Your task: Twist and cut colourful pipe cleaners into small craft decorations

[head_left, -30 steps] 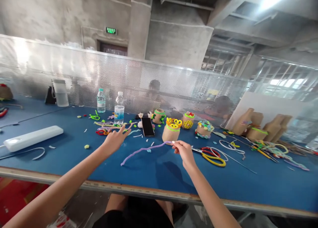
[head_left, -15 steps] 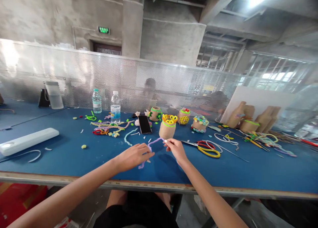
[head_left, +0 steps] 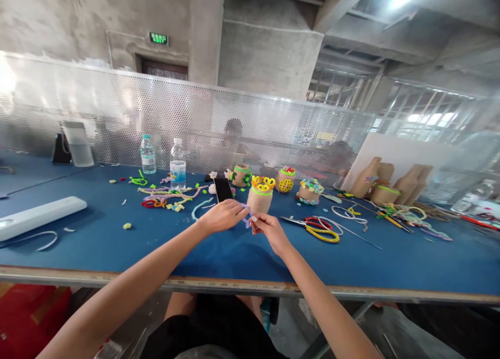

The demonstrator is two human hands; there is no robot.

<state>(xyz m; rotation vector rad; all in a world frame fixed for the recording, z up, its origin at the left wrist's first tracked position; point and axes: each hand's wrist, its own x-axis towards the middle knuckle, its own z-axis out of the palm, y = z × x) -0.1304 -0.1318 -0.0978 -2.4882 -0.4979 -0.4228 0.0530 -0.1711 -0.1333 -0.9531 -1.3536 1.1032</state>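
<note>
My left hand (head_left: pixel 222 217) and my right hand (head_left: pixel 267 228) are close together above the blue table (head_left: pixel 117 239), both pinched on a purple pipe cleaner (head_left: pixel 246 218) bunched between them. Only a short loop of it shows between the fingers. Just behind the hands stands a tan jar (head_left: pixel 260 195) with a yellow looped rim. A black phone (head_left: pixel 223 189) leans beside it to the left.
Scissors with red and yellow handles (head_left: pixel 318 228) lie right of my hands. Other decorated jars (head_left: pixel 308 192), two water bottles (head_left: pixel 177 164), loose pipe cleaners (head_left: pixel 167 197), a white bar (head_left: pixel 37 217) and tan cardboard bottles (head_left: pixel 385 184) sit around. A perforated screen (head_left: pixel 175 124) backs the table, with people behind it.
My left hand came in from the far left and took hold of the purple pipe cleaner. The stretched-out strand is now gathered between both hands, lifted off the table.
</note>
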